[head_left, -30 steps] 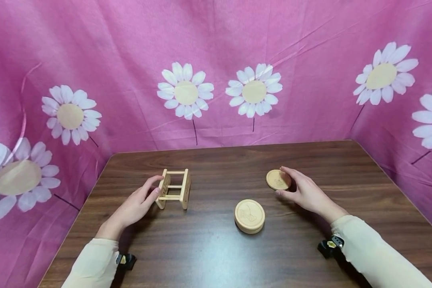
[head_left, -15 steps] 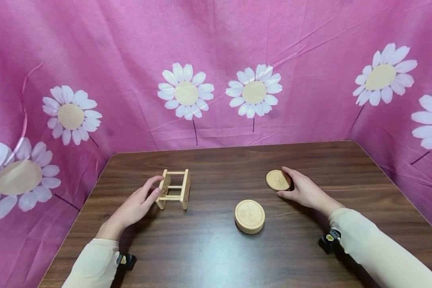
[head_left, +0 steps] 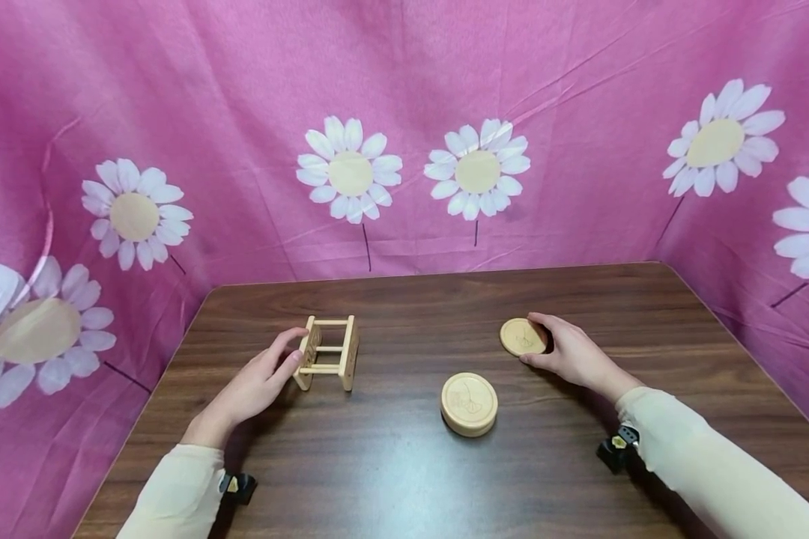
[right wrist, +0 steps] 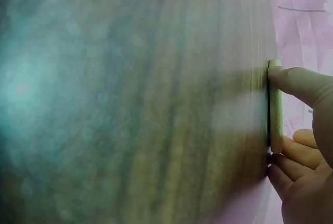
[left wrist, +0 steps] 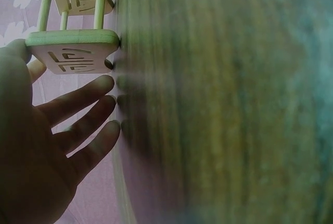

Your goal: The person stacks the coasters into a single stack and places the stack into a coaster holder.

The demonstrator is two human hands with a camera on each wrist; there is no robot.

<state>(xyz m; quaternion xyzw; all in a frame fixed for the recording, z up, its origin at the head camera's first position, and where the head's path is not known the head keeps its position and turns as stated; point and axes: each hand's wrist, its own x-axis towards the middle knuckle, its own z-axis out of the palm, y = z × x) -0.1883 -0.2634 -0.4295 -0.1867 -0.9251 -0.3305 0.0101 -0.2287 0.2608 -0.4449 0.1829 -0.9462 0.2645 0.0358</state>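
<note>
On the table's left half stands a small pale wooden coaster rack (head_left: 348, 352) with slatted rails and cut-out side panels. My left hand (head_left: 252, 389) holds its left panel between thumb and index finger; in the left wrist view the other fingers of the left hand (left wrist: 36, 151) are spread below the panel. To the right, a round wooden coaster (head_left: 520, 337) with an engraved drawing lies flat. My right hand (head_left: 580, 358) grips its right edge by thumb and fingertips. The right wrist view shows this coaster (right wrist: 277, 112) edge-on, at the tabletop.
A short stack of matching round coasters (head_left: 468, 404) sits nearer to me, between the two hands. The dark wood-grain table (head_left: 404, 314) ends at a pink curtain (head_left: 404, 90) printed with white daisies, which hangs behind and on both sides.
Almost nothing differs. The right forearm has shifted slightly since a second ago, while both hands keep their places on the rack and the coaster.
</note>
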